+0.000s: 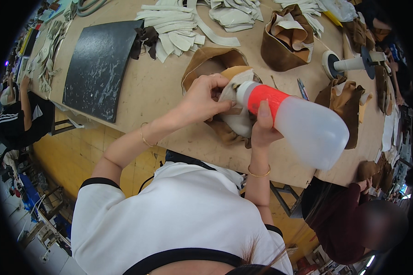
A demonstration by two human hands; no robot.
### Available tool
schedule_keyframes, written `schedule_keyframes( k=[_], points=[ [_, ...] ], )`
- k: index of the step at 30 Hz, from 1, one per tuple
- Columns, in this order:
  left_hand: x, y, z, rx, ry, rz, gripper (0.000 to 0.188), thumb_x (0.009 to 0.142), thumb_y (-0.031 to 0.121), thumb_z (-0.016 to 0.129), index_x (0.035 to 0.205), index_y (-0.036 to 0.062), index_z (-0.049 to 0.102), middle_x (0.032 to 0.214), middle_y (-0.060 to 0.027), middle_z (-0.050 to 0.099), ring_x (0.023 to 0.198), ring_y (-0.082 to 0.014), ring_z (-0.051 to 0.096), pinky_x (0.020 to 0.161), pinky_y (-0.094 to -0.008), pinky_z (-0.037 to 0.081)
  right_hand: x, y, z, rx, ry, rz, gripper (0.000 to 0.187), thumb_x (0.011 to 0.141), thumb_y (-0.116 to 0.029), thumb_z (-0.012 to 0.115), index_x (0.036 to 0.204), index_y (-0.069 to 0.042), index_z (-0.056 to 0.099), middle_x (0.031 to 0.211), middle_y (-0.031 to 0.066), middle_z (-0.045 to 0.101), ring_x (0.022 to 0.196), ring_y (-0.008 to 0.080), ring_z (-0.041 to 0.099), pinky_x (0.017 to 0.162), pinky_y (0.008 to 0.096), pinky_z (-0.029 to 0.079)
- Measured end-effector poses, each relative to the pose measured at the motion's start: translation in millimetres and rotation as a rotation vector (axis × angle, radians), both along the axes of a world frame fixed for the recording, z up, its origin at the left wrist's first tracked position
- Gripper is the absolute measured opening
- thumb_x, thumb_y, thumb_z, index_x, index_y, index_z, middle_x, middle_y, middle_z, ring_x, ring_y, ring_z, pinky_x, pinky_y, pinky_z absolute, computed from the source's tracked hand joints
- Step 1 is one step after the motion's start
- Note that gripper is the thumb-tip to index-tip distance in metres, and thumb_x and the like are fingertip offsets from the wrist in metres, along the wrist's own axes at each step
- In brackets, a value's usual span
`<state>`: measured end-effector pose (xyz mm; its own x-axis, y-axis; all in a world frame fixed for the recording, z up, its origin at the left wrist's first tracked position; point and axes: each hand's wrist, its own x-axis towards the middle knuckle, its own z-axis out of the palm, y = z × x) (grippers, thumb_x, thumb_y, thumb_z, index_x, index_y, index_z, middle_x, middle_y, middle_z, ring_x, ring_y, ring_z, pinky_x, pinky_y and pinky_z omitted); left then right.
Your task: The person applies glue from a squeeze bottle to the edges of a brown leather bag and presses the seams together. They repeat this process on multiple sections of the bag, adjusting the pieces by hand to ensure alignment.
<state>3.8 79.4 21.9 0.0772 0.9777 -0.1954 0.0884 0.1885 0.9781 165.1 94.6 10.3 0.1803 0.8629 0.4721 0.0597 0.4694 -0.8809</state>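
Observation:
My right hand (265, 129) grips a translucent plastic squeeze bottle (313, 132) by the red band near its neck. The bottle is tilted, its nozzle aimed at a pale lining flap at the opening of a brown suede piece (202, 63), which has a rounded, hat-like shape. With thumb and fingers, my left hand (205, 97) pinches the edge of this suede piece beside the nozzle. Part of the piece is hidden behind both hands. I cannot tell whether liquid is leaving the nozzle.
A dark scuffed board (98, 68) lies on the table's left. Pale strips (179, 27) are piled at the back. Similar brown suede pieces (284, 50) stand farther right, near a white spool (353, 63) and a pen (303, 89). A co-worker in dark red (337, 224) sits at right.

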Motion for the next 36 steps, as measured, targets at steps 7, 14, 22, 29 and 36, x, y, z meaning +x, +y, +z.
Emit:
schedule_keyframes(
  k=[7,14,22,29,36],
  points=[
    [4.1,-2.0,2.3,0.068,-0.103,-0.026,0.047,0.069,-0.001,0.066,0.115,-0.0009,0.061,0.098,-0.0045,0.061,0.085,-0.0076,0.056,0.075,-0.0246,0.048,-4.0,-6.4,6.2,-0.030,-0.006,0.065,0.057,0.071,-0.011,0.073,0.118,0.003,0.044,0.107,0.0138,0.054,0.089,0.0227,0.057,0.080,0.0351,0.050],
    [0.8,-5.8,13.6,-0.056,-0.156,-0.062,0.056,0.069,-0.002,0.064,0.124,-0.0030,0.053,0.098,-0.0045,0.064,0.085,-0.0080,0.057,0.077,-0.0239,0.049,2.5,-3.3,4.4,-0.167,0.074,-0.037,0.060,0.072,-0.011,0.069,0.123,0.004,0.040,0.111,0.0146,0.051,0.093,0.0247,0.056,0.082,0.0383,0.050],
    [3.5,-4.1,24.7,-0.129,-0.223,-0.115,0.054,0.073,-0.006,0.059,0.126,-0.0038,0.051,0.108,-0.0047,0.060,0.098,-0.0089,0.055,0.088,-0.0248,0.046,4.7,0.4,5.8,0.014,0.084,-0.065,0.064,0.068,-0.015,0.078,0.118,-0.002,0.040,0.108,0.0095,0.045,0.097,0.0215,0.047,0.087,0.0342,0.044],
    [4.5,-8.3,26.1,-0.073,-0.127,-0.126,0.058,0.072,-0.007,0.058,0.129,-0.0040,0.048,0.116,-0.0075,0.059,0.106,-0.0110,0.054,0.095,-0.0271,0.043,11.6,-3.3,21.0,0.050,-0.105,0.076,0.063,0.065,-0.023,0.078,0.111,-0.002,0.041,0.103,0.0087,0.042,0.091,0.0212,0.046,0.082,0.0324,0.043],
    [5.7,-11.0,30.4,-0.051,-0.145,-0.113,0.065,0.069,-0.009,0.054,0.133,0.0012,0.048,0.110,-0.0049,0.059,0.098,-0.0090,0.055,0.088,-0.0243,0.045,9.6,0.3,30.2,0.059,0.038,-0.084,0.065,0.065,-0.025,0.077,0.112,-0.002,0.040,0.102,0.0087,0.040,0.092,0.0212,0.044,0.082,0.0328,0.042]
  ],
)
